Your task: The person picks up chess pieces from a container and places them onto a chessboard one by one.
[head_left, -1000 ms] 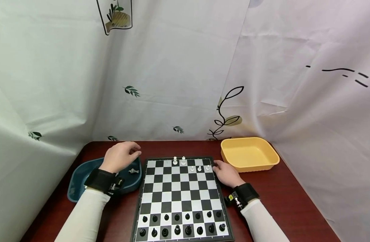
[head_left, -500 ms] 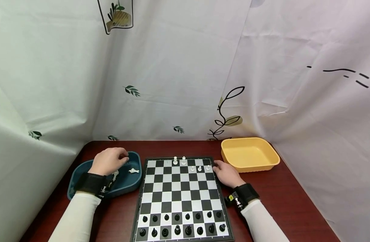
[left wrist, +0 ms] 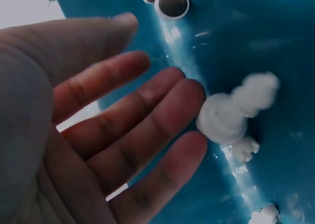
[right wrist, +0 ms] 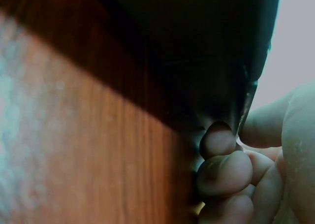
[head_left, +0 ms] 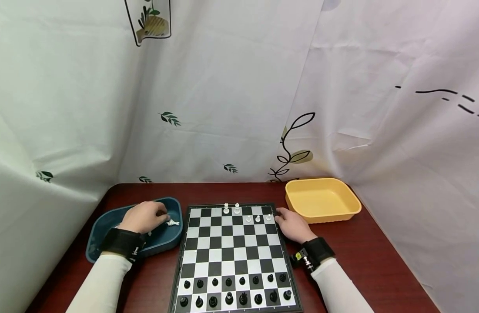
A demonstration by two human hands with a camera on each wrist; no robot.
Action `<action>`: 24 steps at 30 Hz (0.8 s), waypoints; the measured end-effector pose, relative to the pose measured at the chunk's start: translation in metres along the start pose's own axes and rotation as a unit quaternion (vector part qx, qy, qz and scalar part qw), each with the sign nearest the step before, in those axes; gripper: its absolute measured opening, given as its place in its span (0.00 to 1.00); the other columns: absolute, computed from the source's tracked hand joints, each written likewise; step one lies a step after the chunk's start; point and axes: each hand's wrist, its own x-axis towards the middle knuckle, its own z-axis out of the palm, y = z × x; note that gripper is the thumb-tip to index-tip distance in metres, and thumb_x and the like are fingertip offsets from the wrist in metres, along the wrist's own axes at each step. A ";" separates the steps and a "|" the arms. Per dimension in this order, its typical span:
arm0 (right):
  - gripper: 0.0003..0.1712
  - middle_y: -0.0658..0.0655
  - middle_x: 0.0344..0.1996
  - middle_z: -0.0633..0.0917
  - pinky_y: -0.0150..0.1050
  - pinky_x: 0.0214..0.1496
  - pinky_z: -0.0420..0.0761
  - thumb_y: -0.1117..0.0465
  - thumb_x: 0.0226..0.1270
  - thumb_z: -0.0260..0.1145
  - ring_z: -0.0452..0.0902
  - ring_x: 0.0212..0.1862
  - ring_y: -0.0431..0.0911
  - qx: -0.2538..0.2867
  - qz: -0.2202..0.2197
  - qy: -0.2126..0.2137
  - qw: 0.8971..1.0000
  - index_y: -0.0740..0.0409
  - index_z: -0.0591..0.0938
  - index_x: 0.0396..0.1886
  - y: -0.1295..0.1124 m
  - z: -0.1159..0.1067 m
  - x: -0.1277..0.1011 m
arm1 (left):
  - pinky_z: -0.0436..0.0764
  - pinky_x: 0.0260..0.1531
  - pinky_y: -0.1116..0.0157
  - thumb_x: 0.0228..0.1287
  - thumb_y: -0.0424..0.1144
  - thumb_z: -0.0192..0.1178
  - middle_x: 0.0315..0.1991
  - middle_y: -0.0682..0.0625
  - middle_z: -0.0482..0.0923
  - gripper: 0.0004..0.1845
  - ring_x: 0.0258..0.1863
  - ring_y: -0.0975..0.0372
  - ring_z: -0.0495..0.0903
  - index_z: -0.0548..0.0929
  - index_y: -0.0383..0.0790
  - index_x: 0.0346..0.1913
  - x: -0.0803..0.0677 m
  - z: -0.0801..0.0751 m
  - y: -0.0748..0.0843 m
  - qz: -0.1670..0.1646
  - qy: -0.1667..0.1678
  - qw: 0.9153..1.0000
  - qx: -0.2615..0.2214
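Observation:
My left hand (head_left: 145, 216) is down inside the blue tray (head_left: 102, 226), left of the chessboard (head_left: 233, 243). In the left wrist view its fingers (left wrist: 147, 115) are spread and nearly straight, their tips just beside a white chess piece (left wrist: 231, 113) lying on the tray floor; nothing is held. A white piece (head_left: 172, 223) lies by the tray's right wall. My right hand (head_left: 292, 224) grips the board's far right edge (right wrist: 197, 76), fingers (right wrist: 224, 172) curled against it. Two tall white pieces (head_left: 231, 208) and three white pawns (head_left: 257, 218) stand at the far side, and black pieces (head_left: 228, 281) fill the near two rows.
A yellow tray (head_left: 321, 200) with nothing visible in it sits right of the board's far corner. More white pieces (left wrist: 171, 2) lie in the blue tray. The dark red table (head_left: 364, 261) is closed in by white patterned curtains at the back and on both sides.
My left hand has moved from above the blue tray's far right corner leftward and down into the tray, beside the white pieces. The right hand has stayed on the board's edge.

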 end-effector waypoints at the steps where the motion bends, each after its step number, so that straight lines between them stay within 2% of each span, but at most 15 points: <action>1: 0.25 0.69 0.65 0.86 0.64 0.70 0.79 0.59 0.87 0.59 0.83 0.66 0.64 0.000 -0.001 0.000 1.000 0.71 0.80 0.73 0.000 0.000 0.000 | 0.85 0.34 0.52 0.72 0.46 0.76 0.41 0.48 0.90 0.12 0.33 0.59 0.83 0.94 0.40 0.48 0.000 0.001 0.001 -0.001 -0.006 1.000 -0.003; 6: 0.26 0.70 0.64 0.86 0.65 0.69 0.79 0.59 0.86 0.58 0.84 0.65 0.65 0.000 -0.005 0.003 1.000 0.72 0.80 0.72 0.000 0.001 -0.001 | 0.80 0.29 0.58 0.70 0.50 0.78 0.38 0.51 0.89 0.15 0.30 0.61 0.80 0.93 0.42 0.47 -0.003 0.003 0.003 -0.007 -0.037 0.999 -0.018; 9: 0.26 0.71 0.64 0.86 0.65 0.68 0.79 0.59 0.86 0.58 0.84 0.65 0.65 -0.006 -0.007 0.005 1.000 0.72 0.81 0.71 0.000 0.002 -0.002 | 0.81 0.30 0.56 0.69 0.48 0.78 0.38 0.51 0.88 0.14 0.30 0.61 0.81 0.93 0.42 0.48 -0.004 0.001 0.003 -0.009 -0.042 0.999 -0.022; 16: 0.26 0.69 0.66 0.86 0.64 0.71 0.78 0.59 0.87 0.59 0.83 0.67 0.64 0.001 0.002 -0.001 1.000 0.70 0.80 0.73 0.000 0.000 -0.001 | 0.87 0.41 0.45 0.68 0.43 0.78 0.42 0.46 0.90 0.15 0.39 0.56 0.85 0.93 0.38 0.52 -0.008 -0.011 -0.003 -0.022 -0.033 0.999 -0.015; 21: 0.26 0.70 0.65 0.86 0.64 0.69 0.79 0.59 0.86 0.59 0.84 0.65 0.64 0.001 0.001 0.001 1.000 0.71 0.80 0.72 -0.001 0.000 -0.001 | 0.87 0.42 0.42 0.66 0.40 0.79 0.41 0.43 0.90 0.16 0.39 0.53 0.86 0.93 0.34 0.50 -0.012 -0.018 -0.006 -0.049 -0.037 0.998 -0.004; 24: 0.25 0.70 0.64 0.86 0.64 0.68 0.80 0.60 0.85 0.59 0.84 0.64 0.64 -0.001 -0.003 0.004 1.000 0.72 0.80 0.71 -0.002 -0.001 -0.001 | 0.86 0.39 0.44 0.65 0.41 0.79 0.39 0.44 0.89 0.14 0.36 0.54 0.84 0.93 0.34 0.46 -0.014 -0.019 -0.008 -0.066 -0.047 0.997 -0.005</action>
